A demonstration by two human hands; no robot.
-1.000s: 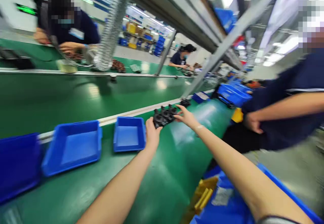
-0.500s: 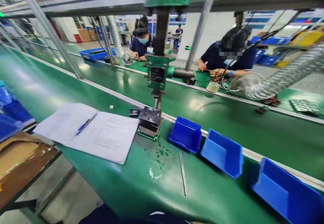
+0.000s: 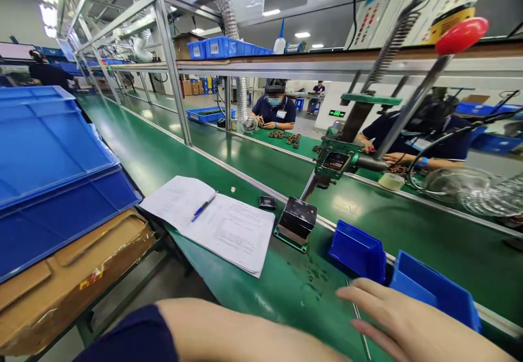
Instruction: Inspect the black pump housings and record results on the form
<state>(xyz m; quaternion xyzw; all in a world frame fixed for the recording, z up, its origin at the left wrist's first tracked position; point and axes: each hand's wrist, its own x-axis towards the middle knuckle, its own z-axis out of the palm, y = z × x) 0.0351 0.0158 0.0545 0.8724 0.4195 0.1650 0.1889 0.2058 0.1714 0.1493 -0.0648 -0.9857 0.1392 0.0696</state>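
My right hand (image 3: 402, 318) reaches in from the lower right, its fingers stretched out and apart, and holds nothing. Under and beside its fingers lies a slim metal tool like tweezers (image 3: 365, 344), partly covered; whether they touch is unclear. A dark blue bin (image 3: 359, 250) and a lighter blue bin (image 3: 435, 291) stand just beyond this hand. Along the bottom edge runs my left forearm (image 3: 229, 332), with the left hand itself out of sight. Left of the bins stands a hand press (image 3: 337, 157) with a red-knobbed lever, above a black metal block (image 3: 299, 216).
An open paper booklet (image 3: 241, 231) with a pen (image 3: 204, 206) on it lies left of the press. Large blue crates (image 3: 53, 155) rest on a cardboard box (image 3: 81, 280) at left. Across the bench, a co-worker (image 3: 274, 106) handles small parts; another sits behind the press.
The view has swung left and up, showing the crates and the press lever. My left forearm and my right hand have come into view, the right hand over the metal tool.
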